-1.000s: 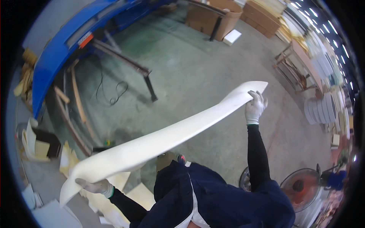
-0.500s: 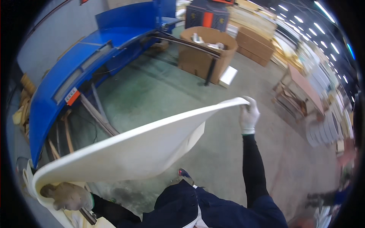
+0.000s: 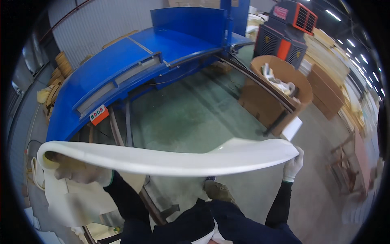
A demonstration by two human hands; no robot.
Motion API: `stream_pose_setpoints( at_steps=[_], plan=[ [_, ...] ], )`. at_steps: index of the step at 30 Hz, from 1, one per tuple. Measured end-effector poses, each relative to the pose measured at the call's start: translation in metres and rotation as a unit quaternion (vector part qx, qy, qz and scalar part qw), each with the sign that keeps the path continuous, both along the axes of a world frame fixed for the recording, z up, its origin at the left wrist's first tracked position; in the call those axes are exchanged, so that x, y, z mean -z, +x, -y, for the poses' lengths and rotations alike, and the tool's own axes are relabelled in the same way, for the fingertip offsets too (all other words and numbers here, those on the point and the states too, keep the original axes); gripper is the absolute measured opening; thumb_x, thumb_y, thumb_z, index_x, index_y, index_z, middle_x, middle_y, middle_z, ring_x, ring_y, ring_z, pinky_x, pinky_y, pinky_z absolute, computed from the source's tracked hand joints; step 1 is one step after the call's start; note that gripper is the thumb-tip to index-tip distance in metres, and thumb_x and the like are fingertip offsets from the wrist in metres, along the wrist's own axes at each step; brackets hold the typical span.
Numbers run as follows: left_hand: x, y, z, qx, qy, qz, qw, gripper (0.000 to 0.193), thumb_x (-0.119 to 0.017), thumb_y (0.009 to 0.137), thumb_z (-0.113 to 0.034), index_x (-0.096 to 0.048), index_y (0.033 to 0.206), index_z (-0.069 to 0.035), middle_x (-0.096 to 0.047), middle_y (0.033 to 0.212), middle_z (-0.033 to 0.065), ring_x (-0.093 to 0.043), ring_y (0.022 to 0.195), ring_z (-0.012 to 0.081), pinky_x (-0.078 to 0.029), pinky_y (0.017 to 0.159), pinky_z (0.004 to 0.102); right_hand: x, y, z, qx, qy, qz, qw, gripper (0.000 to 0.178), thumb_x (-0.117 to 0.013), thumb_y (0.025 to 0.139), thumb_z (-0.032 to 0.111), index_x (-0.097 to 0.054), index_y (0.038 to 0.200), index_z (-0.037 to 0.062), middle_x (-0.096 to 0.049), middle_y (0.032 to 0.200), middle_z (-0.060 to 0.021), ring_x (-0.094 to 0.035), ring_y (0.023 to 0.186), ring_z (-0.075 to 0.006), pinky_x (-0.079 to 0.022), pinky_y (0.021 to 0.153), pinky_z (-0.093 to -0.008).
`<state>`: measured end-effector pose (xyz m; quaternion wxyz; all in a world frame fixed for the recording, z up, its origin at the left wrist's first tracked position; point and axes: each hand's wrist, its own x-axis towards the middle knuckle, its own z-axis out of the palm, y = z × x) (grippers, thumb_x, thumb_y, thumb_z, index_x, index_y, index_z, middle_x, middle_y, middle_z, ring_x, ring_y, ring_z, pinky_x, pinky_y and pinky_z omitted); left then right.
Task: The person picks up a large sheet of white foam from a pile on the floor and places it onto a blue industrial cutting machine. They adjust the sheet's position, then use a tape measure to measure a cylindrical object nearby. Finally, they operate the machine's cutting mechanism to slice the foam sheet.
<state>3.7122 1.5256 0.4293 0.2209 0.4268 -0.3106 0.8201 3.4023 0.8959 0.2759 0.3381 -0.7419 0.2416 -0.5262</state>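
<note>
A long, thick white foam sheet (image 3: 178,162) stretches across in front of me, bending over at its left end. My right hand (image 3: 293,164), in a white glove, grips the sheet's right end. At the left, my gloved left hand (image 3: 81,171) is tucked in the sheet's fold, its fingers curled against the material and partly in shadow. Below that hand, a pale flap of sheet (image 3: 77,207) hangs down over a metal frame; I cannot tell if it is the same piece.
Beyond the sheet stands a large blue machine (image 3: 142,49) with an orange button box (image 3: 98,115). A metal rail (image 3: 260,83) runs rightward past a brown cardboard bin (image 3: 264,101) holding white scraps. A white block (image 3: 291,128) lies beside the bin. Far right is a wooden stand (image 3: 345,162).
The sheet's right end has dropped and swung right with my right hand, so the sheet lies nearly level. My view has turned left. My left hand stays in the fold.
</note>
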Motion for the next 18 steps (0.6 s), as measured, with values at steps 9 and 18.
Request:
stream_pose_setpoints(
  at_steps=[9,18],
  plan=[
    [-0.145,0.236,0.132,-0.462,-0.239,0.092,0.849,0.066,-0.076,0.081,-0.042,-0.056,0.114,0.011,-0.064,0.096,0.0253,-0.067,0.088,0.0381,-0.055,0.08,0.0431,-0.041,0.338,0.102,-0.136,0.015,-0.06,0.989,0.021,-0.068,0.091,0.017,-0.065,0.105,0.0028,-0.069,0.088,-0.0103,-0.066,0.08,-0.0154,-0.051,0.074,-0.0287],
    [-0.274,0.661,0.381,-0.405,-0.212,-0.065,0.887,0.034,-0.065,0.087,-0.037,-0.061,0.098,-0.005,-0.064,0.093,0.0154,-0.064,0.08,0.0281,-0.049,0.067,0.0353,-0.027,0.621,0.16,-0.166,0.114,-0.059,0.978,0.026,-0.069,0.091,0.024,-0.065,0.096,-0.0012,-0.065,0.079,-0.0023,-0.056,0.073,-0.0092,-0.047,0.068,-0.0264]
  ],
)
